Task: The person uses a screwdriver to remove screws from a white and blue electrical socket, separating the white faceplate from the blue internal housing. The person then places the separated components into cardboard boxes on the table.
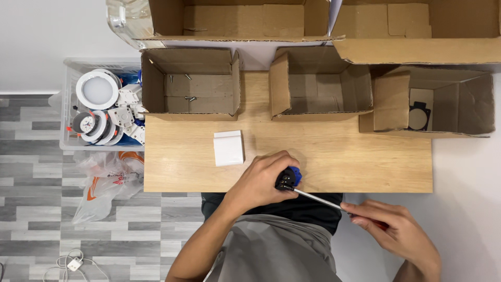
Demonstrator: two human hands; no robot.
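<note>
We have 1 view, worn on the head, looking straight down from fairly high; the wooden table (334,156) fills the middle, cardboard boxes (190,83) far, the person's lap near.

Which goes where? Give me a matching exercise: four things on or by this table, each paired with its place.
1. white square block
2. screwdriver
3. loose screws
4. round white lamps

a. in the clear crate beside the table
b. in the right hand
c. flat on the wooden table
d. inside the leftmost small cardboard box

Pairs: 1-c, 2-b, 3-d, 4-a
</note>
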